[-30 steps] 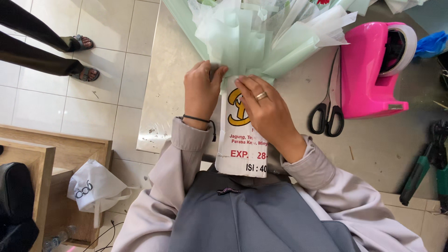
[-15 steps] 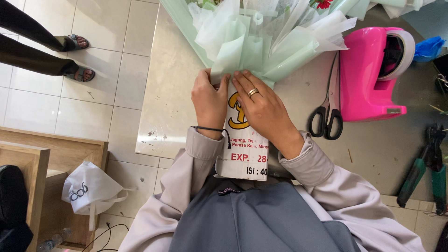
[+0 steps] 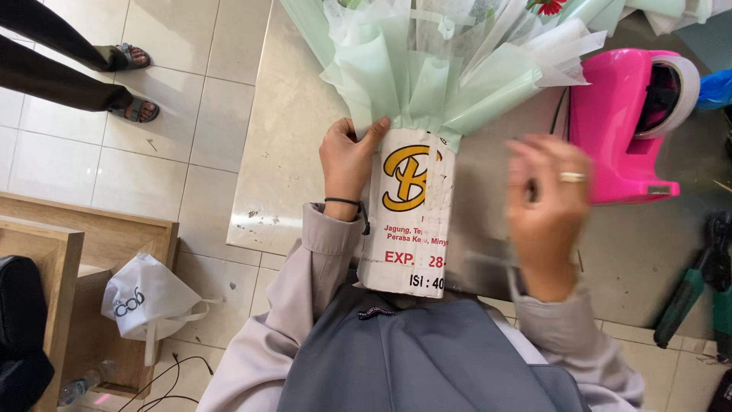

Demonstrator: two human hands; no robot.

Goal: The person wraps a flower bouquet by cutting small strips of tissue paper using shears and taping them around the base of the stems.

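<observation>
Head view: looking straight down over the person's grey top at a pale stone counter [image 3: 286,152] and the tiled floor beside it.
Landmark: a white cardboard sleeve [image 3: 408,214] with an orange emblem and red and black print, standing at the counter's near edge against the person's chest.
Bouquet: mint-green and white wrapping paper [image 3: 435,69] fans out from the far end of the cardboard sleeve; a bit of red flower shows at the top edge.
Left hand: the left hand [image 3: 347,156] is pressed to the left side of the cardboard sleeve at its far end, thumb tip at the rim where the paper begins, fingers curled along the side. Its grip is closed against the sleeve and paper. A dark band sits on the wrist.
Right hand: the right hand [image 3: 545,210] is to the right of the cardboard sleeve, clear of it, blurred by motion. A ring shows on one finger. Fingers look partly curled; whether its grip holds anything cannot be told through the blur.
Right of the sleeve: a pink tape dispenser [image 3: 625,122] stands on the counter beyond the right hand; farther right, green-handled pliers [image 3: 686,294] lie near the counter's edge.
Left of the sleeve: on the floor, a white plastic bag [image 3: 145,297] by a wooden crate [image 3: 69,244]; farther away, another person's sandalled feet [image 3: 126,80].
</observation>
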